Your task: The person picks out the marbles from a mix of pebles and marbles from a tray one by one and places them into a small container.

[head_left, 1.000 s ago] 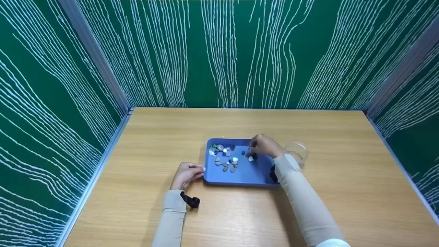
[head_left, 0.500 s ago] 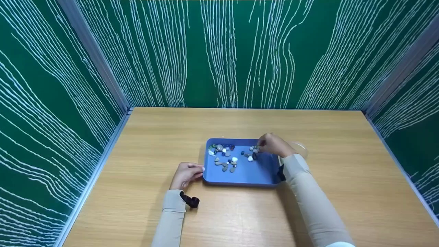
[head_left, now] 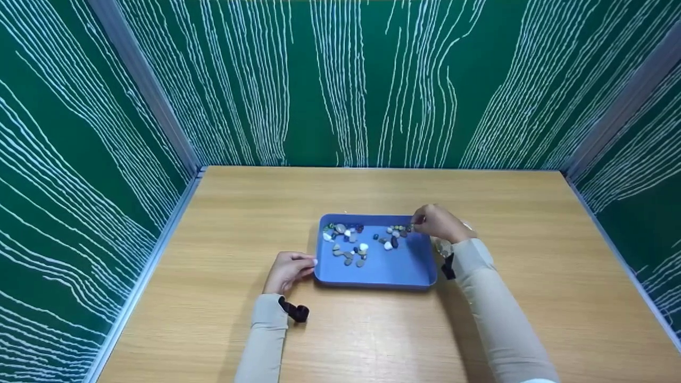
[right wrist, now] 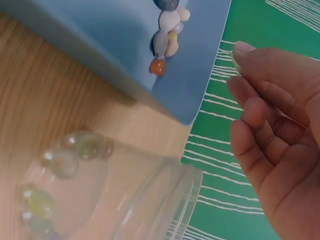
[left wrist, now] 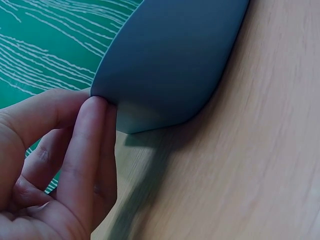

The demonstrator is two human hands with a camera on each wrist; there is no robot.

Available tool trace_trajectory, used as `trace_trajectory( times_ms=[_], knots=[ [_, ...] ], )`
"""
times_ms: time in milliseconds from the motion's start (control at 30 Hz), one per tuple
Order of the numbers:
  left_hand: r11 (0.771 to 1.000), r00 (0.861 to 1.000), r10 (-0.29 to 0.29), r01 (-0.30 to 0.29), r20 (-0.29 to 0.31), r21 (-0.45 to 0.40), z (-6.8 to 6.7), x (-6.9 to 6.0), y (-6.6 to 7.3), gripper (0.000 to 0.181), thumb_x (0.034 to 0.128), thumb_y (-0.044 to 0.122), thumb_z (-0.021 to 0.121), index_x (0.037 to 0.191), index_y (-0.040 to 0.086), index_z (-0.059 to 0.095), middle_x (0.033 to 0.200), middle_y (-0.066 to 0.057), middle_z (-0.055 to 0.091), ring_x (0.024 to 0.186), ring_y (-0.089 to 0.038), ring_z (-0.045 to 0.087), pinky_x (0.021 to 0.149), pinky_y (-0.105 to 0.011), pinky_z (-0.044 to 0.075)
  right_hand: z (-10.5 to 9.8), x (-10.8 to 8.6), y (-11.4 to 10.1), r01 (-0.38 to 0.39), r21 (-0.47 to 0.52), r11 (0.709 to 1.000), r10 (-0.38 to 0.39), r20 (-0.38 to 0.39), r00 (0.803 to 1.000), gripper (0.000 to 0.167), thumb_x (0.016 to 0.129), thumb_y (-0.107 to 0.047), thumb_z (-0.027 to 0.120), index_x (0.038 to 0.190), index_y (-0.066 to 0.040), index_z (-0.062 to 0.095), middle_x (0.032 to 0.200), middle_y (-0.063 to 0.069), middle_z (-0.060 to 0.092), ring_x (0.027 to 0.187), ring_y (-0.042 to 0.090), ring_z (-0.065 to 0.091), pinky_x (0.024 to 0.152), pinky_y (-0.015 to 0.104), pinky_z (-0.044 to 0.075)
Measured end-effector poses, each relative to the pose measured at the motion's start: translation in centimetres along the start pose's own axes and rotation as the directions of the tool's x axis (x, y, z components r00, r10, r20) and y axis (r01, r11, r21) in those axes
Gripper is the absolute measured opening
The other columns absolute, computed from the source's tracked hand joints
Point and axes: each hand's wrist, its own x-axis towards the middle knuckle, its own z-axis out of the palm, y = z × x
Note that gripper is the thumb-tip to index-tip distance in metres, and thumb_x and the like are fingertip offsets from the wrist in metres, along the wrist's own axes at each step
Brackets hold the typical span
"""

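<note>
A blue tray [head_left: 393, 268] lies on the table with several small stones in it. My left hand [head_left: 289, 270] pinches the tray's left rim between thumb and fingers, as the left wrist view shows at the rim's corner [left wrist: 150, 70]. Over the tray's back right corner is my right hand [head_left: 439, 222], its fingers loosely bent and nothing visible between them in the right wrist view. Near it, a row of pebbles [head_left: 396, 234] runs along the back, ending in an orange stone [right wrist: 158, 66]. Two more clusters, mixed stones [head_left: 340, 231] and grey pebbles [head_left: 348, 255], lie on the left.
A clear plastic jar [right wrist: 150, 200] stands just right of the tray, mostly hidden by my right wrist in the head view. Several glassy round stones [right wrist: 64, 164] show inside it. The wooden table [head_left: 255, 213] is enclosed by green walls with white lines [head_left: 298, 80].
My right hand has moved right along the tray's back edge to its corner, uncovering the pebbles there. The left hand keeps its hold on the rim.
</note>
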Motion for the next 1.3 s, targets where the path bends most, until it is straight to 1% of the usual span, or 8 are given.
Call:
trace_trajectory(
  times_ms=[167,267,433,500,600,733,933,1300],
  knots=[
    [1.000,1.000,-0.007,0.007,0.017,0.009,-0.1,0.1,0.0,0.028,0.0800,-0.009,0.069,0.105,-0.020,0.063,0.085,-0.009,0.069,0.072,-0.012,0.067,0.070,-0.021,0.062,-0.7,-0.6,0.4,-0.055,-0.002,0.998,0.055,0.006,0.998,0.017,0.089,-0.008,0.065,0.103,-0.001,0.071,0.097,0.013,0.068,0.083,0.022,0.061,0.071,0.032,0.057],
    [1.000,0.999,-0.015,0.014,0.028,0.015,-0.3,0.2,0.0,0.030,0.0808,-0.008,0.069,0.107,-0.020,0.061,0.086,-0.010,0.069,0.074,-0.012,0.067,0.071,-0.021,0.061,-1.0,-1.0,0.7,-0.066,-0.004,0.998,0.066,0.000,0.998,0.017,0.089,-0.008,0.065,0.103,-0.001,0.071,0.097,0.014,0.068,0.082,0.022,0.061,0.069,0.030,0.057],
    [1.000,0.999,-0.005,0.004,0.053,0.022,-0.5,0.3,-0.2,0.032,0.0823,-0.008,0.067,0.110,-0.022,0.059,0.099,-0.021,0.069,0.076,-0.011,0.067,0.072,-0.021,0.061,-1.4,-1.2,1.5,-0.050,-0.014,0.999,0.050,-0.010,0.999,0.016,0.088,-0.005,0.064,0.101,0.001,0.071,0.094,0.015,0.069,0.079,0.021,0.060,0.066,0.029,0.055],
    [1.000,0.998,-0.001,0.000,0.056,0.017,-0.5,0.3,-0.3,0.032,0.0822,-0.008,0.067,0.110,-0.022,0.059,0.101,-0.023,0.069,0.076,-0.012,0.067,0.072,-0.021,0.061,-1.5,-1.4,1.8,-0.059,-0.013,0.998,0.059,-0.010,0.998,0.015,0.088,-0.005,0.064,0.100,0.001,0.072,0.093,0.014,0.069,0.079,0.022,0.060,0.067,0.029,0.055],
    [1.000,0.999,0.004,-0.005,0.045,0.006,-0.4,0.1,-0.2,0.028,0.0814,-0.009,0.067,0.106,-0.021,0.062,0.093,-0.018,0.070,0.076,-0.013,0.067,0.071,-0.021,0.061,-1.7,-1.7,2.1,-0.082,0.000,0.997,0.082,-0.009,0.997,0.012,0.088,-0.006,0.064,0.097,-0.002,0.072,0.093,0.013,0.068,0.080,0.022,0.060,0.069,0.030,0.054],
    [1.000,1.000,0.005,-0.005,0.017,-0.007,-0.2,0.1,-0.2,0.023,0.0806,-0.010,0.067,0.102,-0.019,0.064,0.086,-0.011,0.070,0.073,-0.012,0.067,0.070,-0.021,0.061,-2.1,-2.0,2.8,-0.080,0.007,0.997,0.080,-0.014,0.997,0.010,0.088,-0.007,0.065,0.094,-0.003,0.071,0.091,0.013,0.068,0.079,0.022,0.058,0.067,0.028,0.052],
    [1.000,1.000,-0.007,0.007,0.004,-0.002,0.0,0.1,0.0,0.023,0.0806,-0.011,0.067,0.102,-0.019,0.064,0.083,-0.010,0.070,0.071,-0.012,0.067,0.069,-0.021,0.061,-2.5,-2.7,3.7,-0.062,0.020,0.998,0.062,-0.024,0.998,0.010,0.087,-0.007,0.064,0.094,-0.002,0.071,0.090,0.013,0.067,0.077,0.021,0.057,0.063,0.025,0.050],
    [1.000,1.000,-0.009,0.009,0.003,0.015,-0.1,0.1,0.0,0.023,0.0804,-0.010,0.067,0.102,-0.018,0.065,0.083,-0.009,0.070,0.070,-0.011,0.067,0.067,-0.020,0.061,-3.2,-3.6,4.5,-0.092,0.029,0.995,0.092,-0.027,0.995,0.013,0.087,-0.007,0.064,0.096,-0.001,0.071,0.093,0.014,0.067,0.081,0.023,0.058,0.068,0.028,0.053]
  ],
)
